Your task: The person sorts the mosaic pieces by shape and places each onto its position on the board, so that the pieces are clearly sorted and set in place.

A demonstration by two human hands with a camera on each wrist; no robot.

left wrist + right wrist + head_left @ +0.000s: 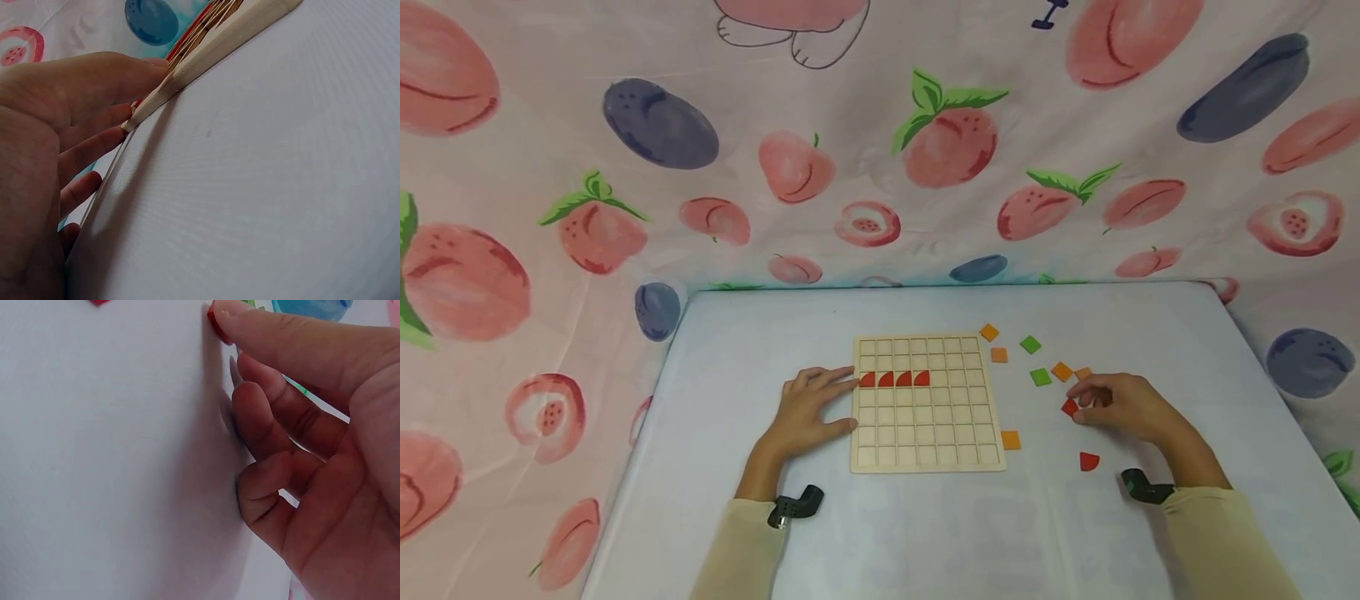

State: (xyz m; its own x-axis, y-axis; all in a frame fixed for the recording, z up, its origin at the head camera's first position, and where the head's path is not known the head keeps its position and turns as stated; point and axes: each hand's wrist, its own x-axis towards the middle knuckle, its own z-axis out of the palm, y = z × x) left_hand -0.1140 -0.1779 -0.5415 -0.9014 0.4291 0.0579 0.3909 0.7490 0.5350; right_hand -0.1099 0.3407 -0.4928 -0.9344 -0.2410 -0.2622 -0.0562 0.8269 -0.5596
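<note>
A square wooden grid board (916, 468) lies on the table, with several red quarter-round tiles (904, 380) in its third row from the top, starting at the left. My left hand (808, 408) is at the board's left side, fingers spread and fairly straight, fingertips and thumb touching the edge. To the right of the board, my right hand (1123, 406) pinches a red tile (1070, 407) between thumb and forefinger. The right wrist view shows the thumb on this red tile (217, 324); the forefinger is mostly hidden there. Another red quarter-round tile (1088, 462) lies nearer the front.
Orange square tiles (999, 355) and green square tiles (1031, 344) are scattered right of the board. One orange tile (1011, 440) lies by its lower right edge. Behind the white table (760, 333) hangs a fruit-patterned cloth (925, 225).
</note>
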